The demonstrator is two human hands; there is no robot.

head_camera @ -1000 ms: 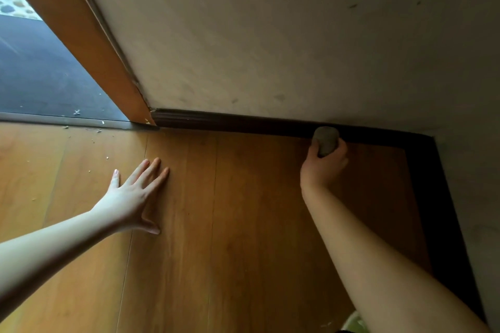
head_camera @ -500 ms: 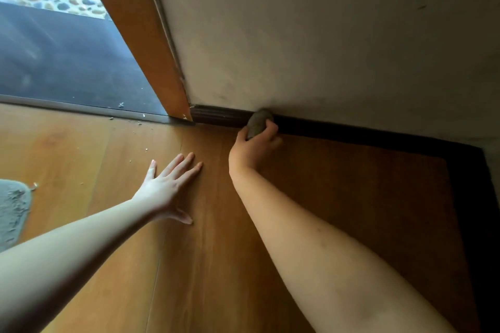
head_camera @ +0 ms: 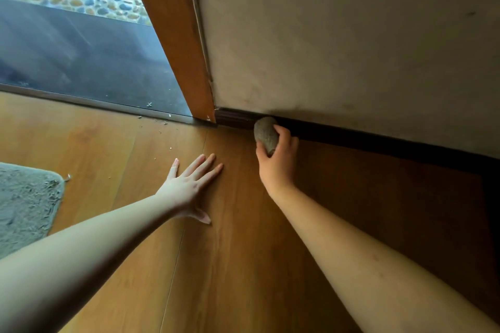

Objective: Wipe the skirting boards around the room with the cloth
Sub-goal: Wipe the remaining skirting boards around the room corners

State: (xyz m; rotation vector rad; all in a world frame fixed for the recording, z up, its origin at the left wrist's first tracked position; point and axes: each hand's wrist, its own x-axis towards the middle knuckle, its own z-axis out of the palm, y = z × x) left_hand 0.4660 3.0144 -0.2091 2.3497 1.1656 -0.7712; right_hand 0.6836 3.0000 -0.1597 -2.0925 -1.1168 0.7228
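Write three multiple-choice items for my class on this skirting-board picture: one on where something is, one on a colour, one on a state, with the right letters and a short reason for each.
1. Where is the cloth?
A. On the mat
B. Against the skirting board, near the door frame
C. Flat on the floor under the left hand

2. What colour is the skirting board?
A. White
B. Dark brown
C. Light green

3. How is the left hand?
A. Spread flat on the floor
C. Gripping the door frame
B. Closed on the cloth

Answers:
1 B: the right hand presses the bunched cloth to the skirting board just right of the door frame.
2 B: it runs as a dark brown strip under the pale wall.
3 A: the left hand lies open on the wooden floor, holding nothing.
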